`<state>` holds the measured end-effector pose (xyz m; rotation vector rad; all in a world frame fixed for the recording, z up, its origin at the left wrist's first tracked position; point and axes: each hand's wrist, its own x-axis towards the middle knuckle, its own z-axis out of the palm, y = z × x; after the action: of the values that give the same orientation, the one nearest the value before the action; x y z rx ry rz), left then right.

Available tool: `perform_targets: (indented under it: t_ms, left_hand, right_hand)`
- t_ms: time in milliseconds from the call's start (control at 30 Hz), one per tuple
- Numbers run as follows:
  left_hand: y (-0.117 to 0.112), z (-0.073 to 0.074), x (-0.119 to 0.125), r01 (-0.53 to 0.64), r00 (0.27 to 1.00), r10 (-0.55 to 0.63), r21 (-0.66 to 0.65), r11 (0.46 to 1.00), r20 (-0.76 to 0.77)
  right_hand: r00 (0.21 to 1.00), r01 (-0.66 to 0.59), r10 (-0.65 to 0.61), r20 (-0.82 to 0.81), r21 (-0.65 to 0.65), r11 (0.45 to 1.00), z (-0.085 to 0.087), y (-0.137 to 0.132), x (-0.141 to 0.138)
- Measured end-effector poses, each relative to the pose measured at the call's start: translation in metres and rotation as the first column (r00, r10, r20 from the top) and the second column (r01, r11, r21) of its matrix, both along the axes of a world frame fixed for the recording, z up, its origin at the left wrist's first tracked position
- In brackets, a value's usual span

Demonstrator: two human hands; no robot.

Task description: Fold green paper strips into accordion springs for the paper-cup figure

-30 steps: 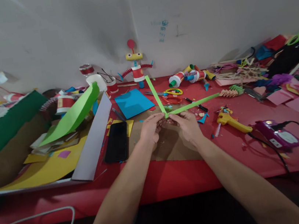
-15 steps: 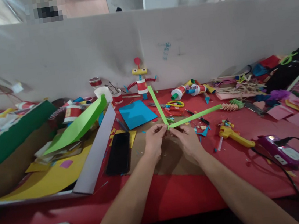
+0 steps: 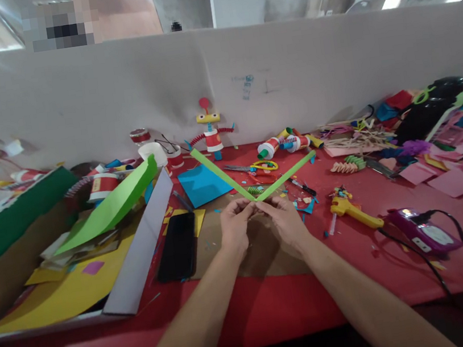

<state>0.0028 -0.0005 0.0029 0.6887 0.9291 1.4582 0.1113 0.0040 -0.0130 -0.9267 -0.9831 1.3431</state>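
Two long green paper strips [image 3: 219,176] meet in a V at my fingertips. My left hand [image 3: 234,227] and my right hand [image 3: 283,221] both pinch the joint where the strips cross, fingers closed on it. One strip runs up to the left, the other [image 3: 289,174] up to the right. The hands hover over a brown cardboard sheet [image 3: 263,249] on the red table [image 3: 275,299]. A small folded green paper spring [image 3: 254,190] lies just behind the joint.
A black phone [image 3: 177,245] lies left of my hands, next to a white board [image 3: 143,249] and yellow and green sheets. A blue sheet [image 3: 200,182], scissors [image 3: 262,165], a yellow glue gun [image 3: 351,209], a purple glue gun [image 3: 422,230] with cable, and a paper-cup robot [image 3: 209,128] stand around.
The strips have swung: the left one leans further left and the right one rises more steeply, making a symmetric V. The view has tilted upward; my hands stay pinched at the joint.
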Motion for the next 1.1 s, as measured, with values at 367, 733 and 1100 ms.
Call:
perform_targets:
  t_ms: [367,733,1100]
  left_hand:
    - [-0.001,0.006,-0.005,0.106,0.979,-0.108,-0.018,0.994,-0.171]
    - [-0.002,0.005,-0.002,0.042,0.985,-0.053,-0.073,0.996,-0.162]
    - [-0.002,0.0,-0.002,0.095,0.958,-0.108,-0.061,0.994,-0.267]
  right_hand:
    - [0.996,-0.018,0.015,0.089,0.04,0.999,0.001,0.003,0.005]
    - [0.994,-0.052,0.052,0.092,-0.003,0.999,0.009,0.001,0.006]
    - [0.981,0.093,-0.098,-0.167,-0.035,0.995,0.008,0.01,0.02]
